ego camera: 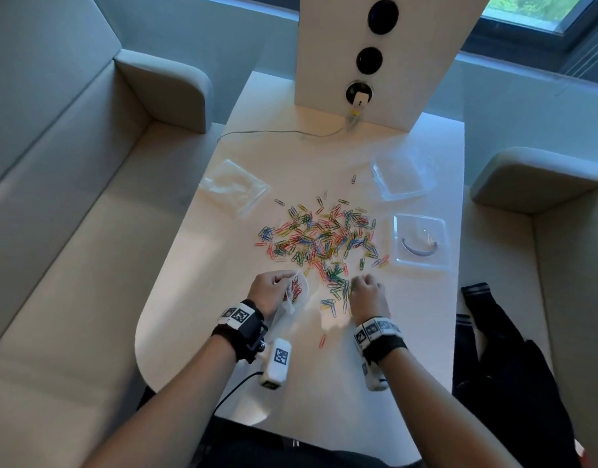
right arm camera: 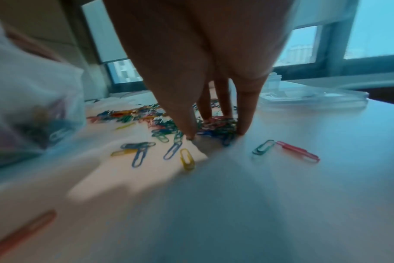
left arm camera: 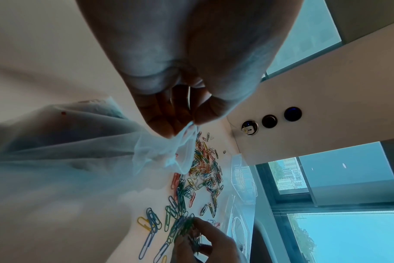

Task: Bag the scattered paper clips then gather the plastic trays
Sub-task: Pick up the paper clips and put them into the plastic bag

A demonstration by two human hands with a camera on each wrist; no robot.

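A heap of coloured paper clips is scattered over the middle of the white table. My left hand pinches the mouth of a clear plastic bag that holds some clips. My right hand is at the near edge of the heap, fingertips down and curled round a bunch of clips. Two clear plastic trays lie to the right of the heap.
Another clear bag lies flat at the far left of the table. A white panel with round sockets stands at the far end, with a thin cable running from it. Sofa seats flank the table; a black garment lies on the right one.
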